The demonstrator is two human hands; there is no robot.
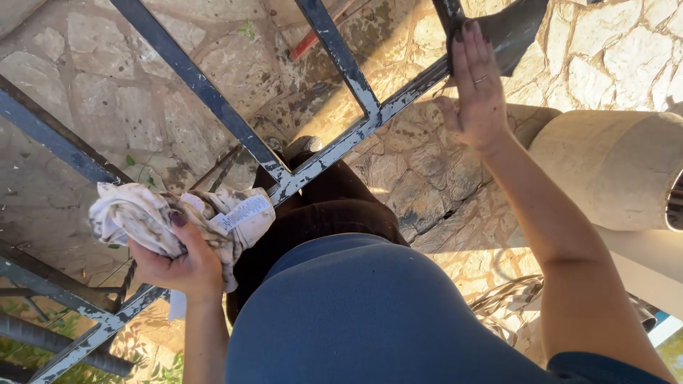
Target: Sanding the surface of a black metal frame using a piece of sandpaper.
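A crumpled white rag (181, 217), stained with dark smears and showing a small sewn-in label, sits bunched in the left hand (174, 267), whose fingers are curled tight around it just above the lower rail of a metal railing (334, 153). The railing is dark blue-grey with paint flaking off to pale patches; one long rail runs diagonally from lower left to upper right, and three bars rise from it toward the top edge.

The right hand (475, 89) lies flat, fingers straight and close together, a ring on one of them, pressing a dark cloth (516, 32) against the upper end of the same rail. So two cloths, one per hand.

Below the railing lies a floor of irregular pale stone slabs (107, 107) with dark joints, half in shade and half in warm sunlight. A red rod (313, 39) lies on the stones near the top. At right stands one rounded stone post (612, 167). Green leaves (43, 323) show at lower left.
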